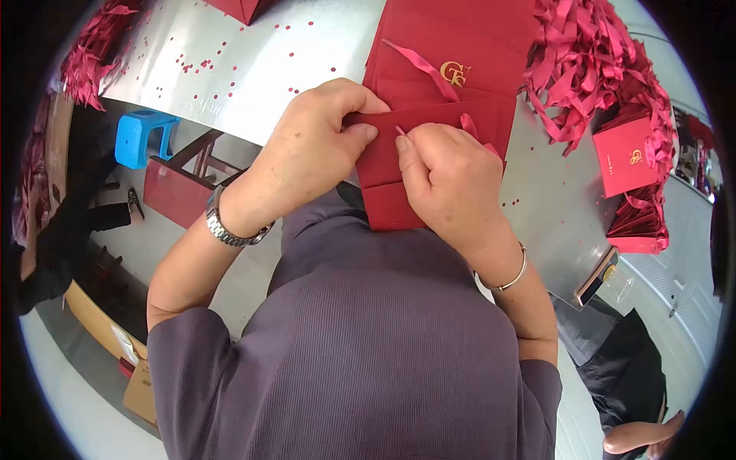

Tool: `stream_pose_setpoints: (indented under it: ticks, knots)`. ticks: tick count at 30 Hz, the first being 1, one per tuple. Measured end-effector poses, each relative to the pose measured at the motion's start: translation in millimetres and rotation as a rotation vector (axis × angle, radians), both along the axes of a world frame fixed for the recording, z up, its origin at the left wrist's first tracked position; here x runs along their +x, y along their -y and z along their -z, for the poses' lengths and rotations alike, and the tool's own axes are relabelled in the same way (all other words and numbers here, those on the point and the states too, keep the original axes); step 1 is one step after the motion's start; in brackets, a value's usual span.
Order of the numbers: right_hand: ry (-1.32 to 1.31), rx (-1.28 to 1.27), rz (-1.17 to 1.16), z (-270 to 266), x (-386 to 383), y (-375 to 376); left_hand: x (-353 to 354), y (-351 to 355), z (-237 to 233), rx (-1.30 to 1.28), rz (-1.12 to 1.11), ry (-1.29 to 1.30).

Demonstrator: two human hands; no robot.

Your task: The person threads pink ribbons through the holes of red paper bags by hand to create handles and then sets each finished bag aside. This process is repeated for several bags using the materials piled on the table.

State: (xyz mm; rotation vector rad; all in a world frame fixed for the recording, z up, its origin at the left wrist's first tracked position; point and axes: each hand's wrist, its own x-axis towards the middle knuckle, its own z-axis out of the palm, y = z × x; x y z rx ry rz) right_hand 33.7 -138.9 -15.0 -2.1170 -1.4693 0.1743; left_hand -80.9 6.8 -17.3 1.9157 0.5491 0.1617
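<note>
Ribbon end [400, 131] pinched between my right hand's [452, 172] thumb and bent forefinger, right at the face of the red paper gift bag [391, 205]! My left hand [326, 126] is closed on the bag's upper-left corner. Bag's before my lap, gold-lettered bags [491, 69] just beyond it, heaped ribbons [571, 77] to its right. Firm left grip, gentle even pull: that should spare the paper creases.

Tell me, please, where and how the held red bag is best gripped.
Probably pinch the red bag by its upper left corner, coming from the left, where the left hand is: its panel looks flat and thin-edged there, while the right hand covers the right side.
</note>
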Motion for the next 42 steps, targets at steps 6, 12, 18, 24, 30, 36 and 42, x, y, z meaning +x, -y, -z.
stream_pose_setpoints:
  ticks: [6,12,18,24,30,36,42]
  knots:
    - [-0.024,-0.022,-0.003,3,4,-8,2,1,-5,0.035,-0.061,-0.028]
    - [0.032,-0.091,-0.002,-7,3,-13,2,6,2,0.129,-0.060,0.118]
    - [0.061,-0.106,-0.023,-10,3,-15,0,6,-3,0.054,-0.033,0.161]
    - [0.117,0.087,-0.031,-14,-4,-2,4,-24,-35,0.087,0.328,0.110]
    - [0.174,0.186,0.000,-11,-8,5,23,-29,-41,0.019,0.379,-0.011]
    - [0.163,0.184,0.021,-4,-11,7,34,-31,-44,0.161,0.637,-0.050]
    - [0.181,0.223,0.043,3,-7,8,37,-26,-39,0.303,0.665,-0.006]
